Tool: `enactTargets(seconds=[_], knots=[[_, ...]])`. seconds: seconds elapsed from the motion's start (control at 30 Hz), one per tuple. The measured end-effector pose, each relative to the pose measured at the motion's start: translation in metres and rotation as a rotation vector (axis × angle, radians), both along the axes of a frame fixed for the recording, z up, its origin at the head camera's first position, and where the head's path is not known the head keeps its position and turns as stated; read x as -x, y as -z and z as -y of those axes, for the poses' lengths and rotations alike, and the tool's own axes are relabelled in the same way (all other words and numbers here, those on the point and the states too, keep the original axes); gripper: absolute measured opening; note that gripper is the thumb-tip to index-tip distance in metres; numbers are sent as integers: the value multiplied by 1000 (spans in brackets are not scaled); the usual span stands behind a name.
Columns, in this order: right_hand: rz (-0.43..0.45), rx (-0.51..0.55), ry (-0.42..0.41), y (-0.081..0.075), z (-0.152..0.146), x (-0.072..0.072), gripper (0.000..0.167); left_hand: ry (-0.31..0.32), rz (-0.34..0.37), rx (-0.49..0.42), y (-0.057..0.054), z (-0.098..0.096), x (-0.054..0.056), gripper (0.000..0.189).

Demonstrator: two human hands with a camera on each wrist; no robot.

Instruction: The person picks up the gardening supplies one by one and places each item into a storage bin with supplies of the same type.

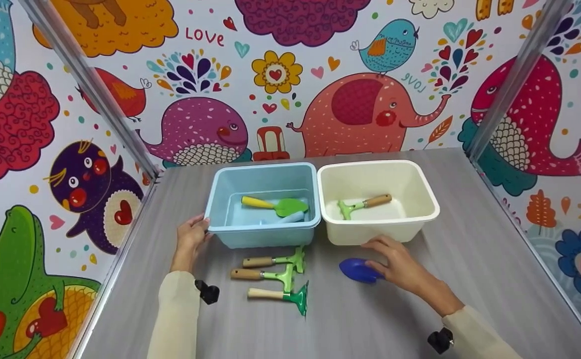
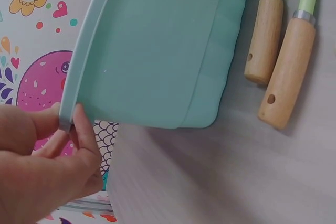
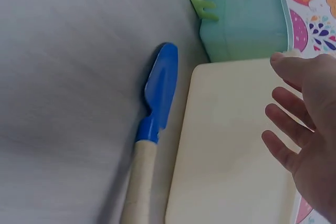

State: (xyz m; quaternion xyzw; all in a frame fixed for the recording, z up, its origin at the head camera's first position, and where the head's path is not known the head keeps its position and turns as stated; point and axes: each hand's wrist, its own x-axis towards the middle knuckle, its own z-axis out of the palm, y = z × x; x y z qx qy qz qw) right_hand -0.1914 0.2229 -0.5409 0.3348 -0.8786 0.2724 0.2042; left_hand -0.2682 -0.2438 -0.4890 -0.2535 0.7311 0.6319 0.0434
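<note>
Cream sleeves (image 1: pixel 173 319) lie nearest, each with a small black fitting (image 1: pixel 207 292) at the wrist. My left hand (image 1: pixel 193 235) pinches the rim of the blue bin (image 1: pixel 265 237) at its near left corner, thumb against fingers. My right hand (image 1: pixel 397 262) holds nothing, its fingers spread and relaxed near the blue trowel (image 1: pixel 357 270); I cannot tell whether they touch the white bin (image 1: pixel 375 233). That trowel lies on the bench (image 1: pixel 330 329), just on the near side of the white bin. To its left, before the blue bin, rest three green-headed hand tools (image 1: pixel 270 274). Inside the blue bin lies a yellow-handled green trowel (image 1: pixel 274 203); inside the white one, a wooden-handled green tool (image 1: pixel 362 204).
</note>
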Motion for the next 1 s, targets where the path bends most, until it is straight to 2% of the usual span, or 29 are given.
enactTargets(seconds=[0.13,0.33,0.47,0.6,0.87,1.0], knots=[[89,14,36,1,-9,-5,40,5,4,1,-1,0,0,46],[282,42,128,2,-20,-12,40,6,5,1,-1,1,0,46],[355,49,178,6,-26,-18,39,8,11,4,-2,2,0,46],[359,56,200,11,-32,-22,39,18,10,-2,-2,2,-1,48],[260,81,256,29,-46,-29,38,18,14,-8,-1,2,-1,50],[253,92,272,34,-52,-32,39,8,14,-9,-1,1,0,49]])
